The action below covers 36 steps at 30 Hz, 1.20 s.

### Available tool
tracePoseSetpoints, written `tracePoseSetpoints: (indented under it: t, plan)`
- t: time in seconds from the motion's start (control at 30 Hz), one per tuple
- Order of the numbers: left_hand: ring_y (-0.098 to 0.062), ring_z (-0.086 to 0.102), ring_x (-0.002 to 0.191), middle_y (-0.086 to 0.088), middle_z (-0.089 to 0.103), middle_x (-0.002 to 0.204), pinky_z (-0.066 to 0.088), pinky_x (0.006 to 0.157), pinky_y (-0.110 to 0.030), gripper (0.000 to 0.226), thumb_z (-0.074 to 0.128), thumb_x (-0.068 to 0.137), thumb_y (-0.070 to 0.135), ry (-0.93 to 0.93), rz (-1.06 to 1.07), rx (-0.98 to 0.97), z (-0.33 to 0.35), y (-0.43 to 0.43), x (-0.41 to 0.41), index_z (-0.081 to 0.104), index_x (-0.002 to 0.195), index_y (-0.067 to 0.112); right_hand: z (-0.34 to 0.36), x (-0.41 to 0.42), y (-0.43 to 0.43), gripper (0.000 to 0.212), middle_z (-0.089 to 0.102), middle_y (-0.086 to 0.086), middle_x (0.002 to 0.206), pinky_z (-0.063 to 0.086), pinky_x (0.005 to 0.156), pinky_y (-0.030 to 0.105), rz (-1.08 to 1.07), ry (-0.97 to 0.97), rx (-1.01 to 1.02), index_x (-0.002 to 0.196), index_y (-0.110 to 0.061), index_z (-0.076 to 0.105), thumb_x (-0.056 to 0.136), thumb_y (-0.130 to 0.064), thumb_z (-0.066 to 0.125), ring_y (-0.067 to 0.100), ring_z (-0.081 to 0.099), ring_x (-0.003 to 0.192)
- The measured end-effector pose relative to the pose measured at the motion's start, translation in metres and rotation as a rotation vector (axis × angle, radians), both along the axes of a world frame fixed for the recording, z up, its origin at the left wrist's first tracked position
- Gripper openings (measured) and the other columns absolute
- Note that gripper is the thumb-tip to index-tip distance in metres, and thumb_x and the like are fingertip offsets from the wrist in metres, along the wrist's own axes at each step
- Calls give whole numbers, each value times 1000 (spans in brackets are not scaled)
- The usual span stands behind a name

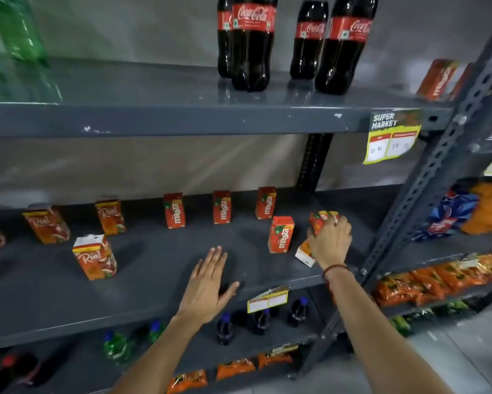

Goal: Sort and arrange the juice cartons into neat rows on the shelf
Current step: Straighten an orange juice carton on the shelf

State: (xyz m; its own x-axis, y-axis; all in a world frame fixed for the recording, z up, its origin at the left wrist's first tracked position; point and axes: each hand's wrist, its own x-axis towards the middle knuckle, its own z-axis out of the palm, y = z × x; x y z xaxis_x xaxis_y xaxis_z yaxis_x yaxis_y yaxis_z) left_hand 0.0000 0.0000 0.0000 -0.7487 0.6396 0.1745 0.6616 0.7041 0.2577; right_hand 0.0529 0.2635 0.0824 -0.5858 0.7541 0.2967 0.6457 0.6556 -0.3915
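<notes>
On the grey middle shelf (pixel 159 282) stand red Maaza cartons: three in a back row (pixel 174 211), (pixel 222 207), (pixel 265 203), and one further forward (pixel 280 234). Orange Real cartons stand to the left: one at the front (pixel 94 257), two behind (pixel 47 224), (pixel 110 216). My right hand (pixel 330 241) grips a tilted Maaza carton (pixel 321 218) at the shelf's right end. Another carton (pixel 304 253) lies partly hidden under that hand. My left hand (pixel 207 282) hovers flat over the shelf's front, fingers spread, holding nothing.
Cola bottles (pixel 250 41) stand on the shelf above, with a price tag (pixel 392 137) on its edge. Small bottles (pixel 224 328) and snack packets fill the lower shelves. A slanted upright post (pixel 426 180) bounds the right end; chip bags (pixel 466 211) lie beyond it.
</notes>
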Motion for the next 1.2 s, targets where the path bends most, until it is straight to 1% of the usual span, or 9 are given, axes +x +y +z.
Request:
tracePoseSetpoints:
  t: [0.17, 0.33, 0.53, 0.63, 0.7, 0.77, 0.87, 1.03, 1.2]
  plan:
    - [-17, -1, 144, -5, 2, 158, 1, 118, -36, 87, 22, 86, 69, 17, 15, -174, -17, 0, -3, 5, 147, 10, 6, -17, 34, 62, 45, 23, 133, 37, 102, 48, -64, -190, -161, 128, 5, 41, 83, -31, 65, 38, 41, 126]
    - [-19, 8, 144, -7, 12, 157, 6, 117, -39, 89, 21, 84, 72, 99, 16, -176, -23, 0, -3, 13, 147, 9, -2, -24, 43, 38, 60, 23, 117, 48, 90, 43, -85, -167, -218, 109, 2, 59, 84, -25, 62, 38, 57, 108]
    - [-19, 13, 143, -8, 18, 156, 7, 117, -38, 91, 17, 82, 74, 136, 19, -169, -27, 1, -4, 18, 146, 9, -6, -11, 42, 60, 56, 24, 124, 46, 93, 39, -295, 327, -781, 121, 6, 50, 78, -31, 72, 39, 55, 114]
    - [-18, 8, 144, -7, 13, 157, 4, 117, -37, 94, 8, 80, 76, 137, 13, -188, -29, 1, -7, 13, 147, 10, -14, -1, 12, 46, 60, 13, 106, 51, 69, 30, -230, 812, -1183, 111, -9, 51, 75, -24, 75, 26, 63, 91]
    - [-17, 8, 144, -7, 12, 157, 5, 117, -37, 94, 8, 80, 76, 142, -4, -187, -29, -1, -9, 12, 147, 10, -20, -1, -14, 42, 61, 10, 106, 53, 73, 30, -103, 968, -1251, 103, -13, 47, 73, -14, 77, 21, 62, 88]
    - [-16, 7, 144, -6, 11, 157, 6, 117, -35, 92, 12, 81, 75, 144, -28, -189, -29, -5, -11, 11, 147, 10, -23, -6, -43, 46, 63, 4, 103, 52, 86, 27, 56, 964, -1181, 102, -15, 46, 71, -5, 78, 14, 63, 90]
    - [-16, 8, 144, -7, 11, 157, 6, 117, -32, 92, 20, 82, 74, 126, -47, -170, -27, -10, -13, 11, 147, 9, -27, -21, -83, 52, 64, -4, 92, 49, 76, 12, 253, 802, -938, 103, -16, 47, 65, -7, 82, 3, 64, 82]
    - [-19, 11, 144, -9, 14, 157, 9, 118, -33, 93, 26, 82, 74, 102, -47, -146, -25, -9, -13, 13, 147, 8, -33, -51, -122, 53, 69, 10, 94, 51, 72, 25, 345, 528, -520, 99, -12, 44, 63, -19, 83, 24, 68, 84]
    - [-17, 8, 144, -8, 12, 157, 3, 116, -31, 95, 21, 80, 76, 106, -43, -134, -28, -8, -14, 11, 147, 8, -55, -60, -130, 49, 66, 16, 99, 53, 75, 39, 270, 374, -466, 99, -8, 42, 70, -22, 78, 34, 66, 90]
